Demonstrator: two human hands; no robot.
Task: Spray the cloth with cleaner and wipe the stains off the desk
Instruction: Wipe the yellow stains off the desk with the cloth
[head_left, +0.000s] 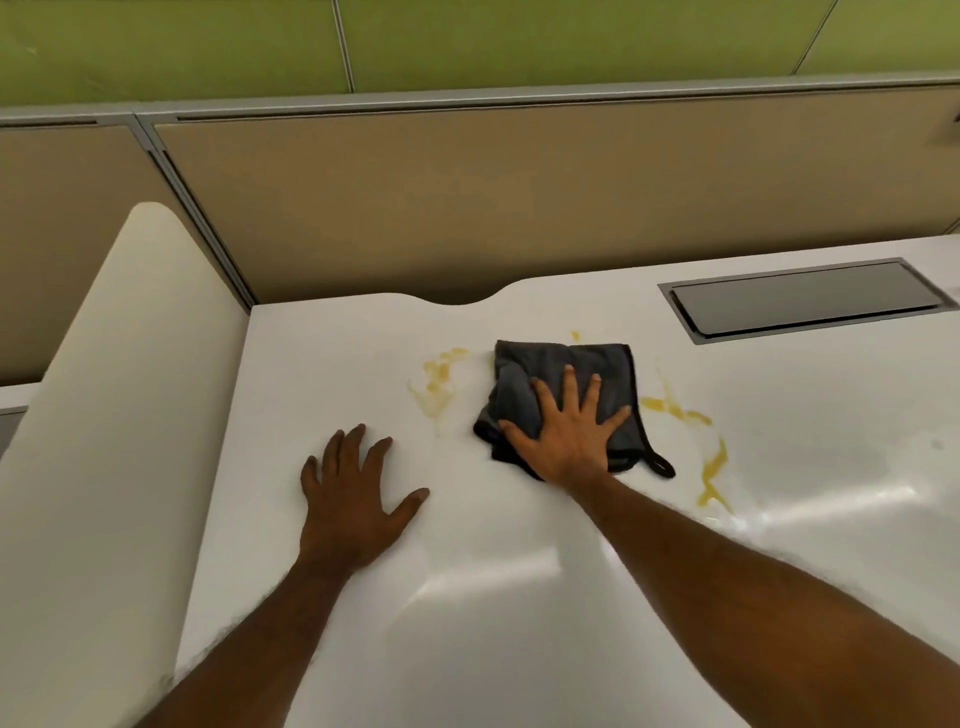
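1. Right hand: palm down, fingers spread, pressing flat on the grey microfibre cloth; judged purpose: even wiping pressure
2. Left hand: flat on the white desk, fingers spread, at 8 o'clock from the cloth; probably bracing the body
3. Cloth position: mid-desk, between the yellow stains
4. Count: one cloth, two hands, three stain areas (patch at the cloth's 9 o'clock, speck at 12, streaks at 3 to 4); no cleaner bottle visible
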